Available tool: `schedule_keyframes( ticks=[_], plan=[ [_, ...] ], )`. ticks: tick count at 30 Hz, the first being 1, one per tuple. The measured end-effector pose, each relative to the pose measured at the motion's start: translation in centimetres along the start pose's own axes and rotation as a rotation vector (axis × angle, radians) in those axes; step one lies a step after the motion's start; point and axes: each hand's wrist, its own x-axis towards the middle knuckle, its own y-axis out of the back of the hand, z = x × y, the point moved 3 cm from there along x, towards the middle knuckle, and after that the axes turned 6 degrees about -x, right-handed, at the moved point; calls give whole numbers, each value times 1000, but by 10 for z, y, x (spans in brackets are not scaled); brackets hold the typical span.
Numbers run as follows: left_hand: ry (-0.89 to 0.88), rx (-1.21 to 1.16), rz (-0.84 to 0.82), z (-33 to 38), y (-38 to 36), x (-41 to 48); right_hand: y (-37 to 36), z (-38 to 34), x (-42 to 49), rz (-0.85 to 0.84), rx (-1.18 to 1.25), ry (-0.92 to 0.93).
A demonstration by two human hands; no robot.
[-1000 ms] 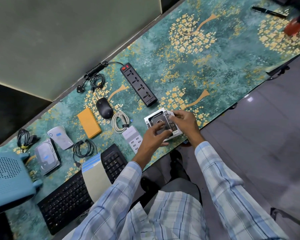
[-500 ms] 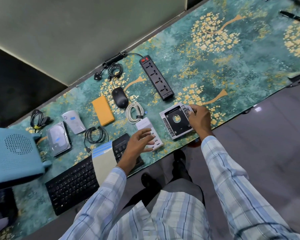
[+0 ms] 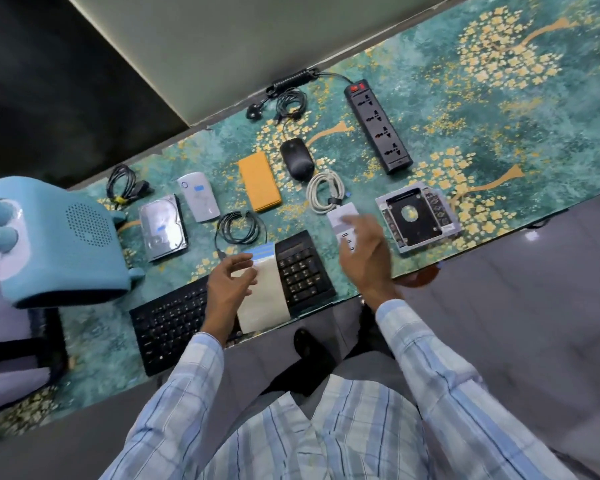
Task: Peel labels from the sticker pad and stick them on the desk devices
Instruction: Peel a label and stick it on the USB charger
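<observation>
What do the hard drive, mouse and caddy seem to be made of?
Hard drive: probably metal, glossy; its lid mirrors the light. Mouse: likely plastic, matte black; rounded shell with a dull sheen. Caddy: seemingly thin metal or plastic, silver-grey rim around a black tray; I cannot tell which.

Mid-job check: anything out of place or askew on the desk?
Only the sticker pad: it lies slantwise across the keyboard, covering keys, its near end reaching the front edge of the desk. The left hand is at its far end. The drive caddy sits flat but close to that edge. Nothing looks spilled or damaged.
</observation>
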Motion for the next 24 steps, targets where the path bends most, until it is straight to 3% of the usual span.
schedule_keyframes(
  ticks=[2,5,12,17,24],
  plan=[
    [-58,58,44,-9,16,4,-32,-26,-24,-181,94,-29],
    [-121,131,72,-18,30,11,-74,-53,-52,-314,153,-104],
    [-161,190,-23,-29,31,15,-103,-78,-67,-233,231,-349],
    [-188,196,-45,-31,32,15,-108,-81,-64,-316,419,-531],
    [-282,250,-61,-25,38,18,-120,-88,-61,-433,584,-516]
  ],
)
